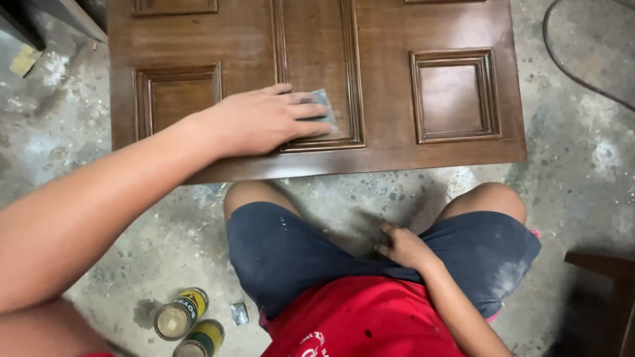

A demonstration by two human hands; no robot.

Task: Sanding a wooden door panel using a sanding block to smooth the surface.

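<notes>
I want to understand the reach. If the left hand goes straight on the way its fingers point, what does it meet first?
Probably the raised moulding just beyond the grey sanding pad under the left hand on the door.

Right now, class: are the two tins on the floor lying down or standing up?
Lying down. Both tins rest on their sides on the concrete floor, round ends facing the camera. Whether they are open or empty cannot be told.
</notes>
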